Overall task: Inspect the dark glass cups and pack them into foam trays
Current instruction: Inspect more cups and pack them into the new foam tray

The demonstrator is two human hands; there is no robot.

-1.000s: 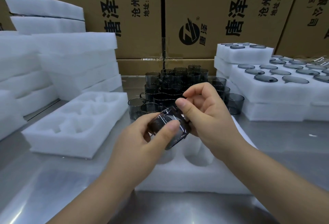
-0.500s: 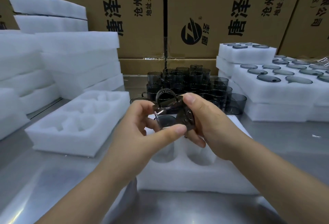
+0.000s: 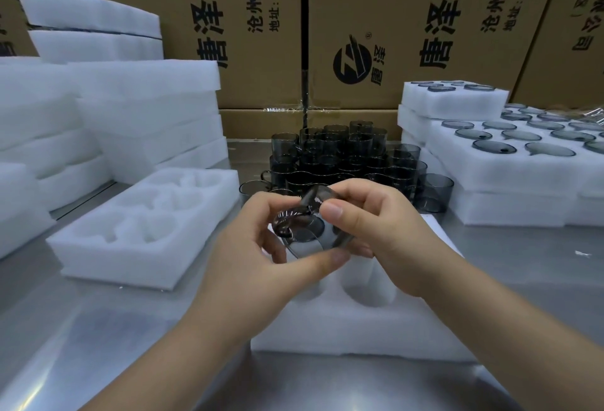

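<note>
gripping one dark glass cup [image 3: 310, 230] between both hands, i have it raised just above the foam tray [image 3: 359, 322] in front of me. it is tipped on its side, so i look at one round end and the curved handle; i cannot tell if that end is mouth or base. my left hand [image 3: 258, 247] pinches it from below, thumb under the edge and fingers curled behind. my right hand [image 3: 389, 230] clamps it from the far side, thumb on top. the two hands sit close together around the glass.

to check it well, i judge i should roll it slowly by wall and rim, not by the handle, and let light pass through so chips, cracks or bubbles show. a firm pinch matters, since smooth glass slips, and low over the foam is the safest place for it.

the glass is smoky grey, glossy and cylindrical. the tray is white, soft foam with round wells, and the ones i can see hold nothing. a second hollow tray [image 3: 143, 227] lies to my left on the shiny steel bench [image 3: 523, 280]. more cups [image 3: 340, 155] cluster behind, and filled trays [image 3: 510, 165] are stacked at right.
</note>
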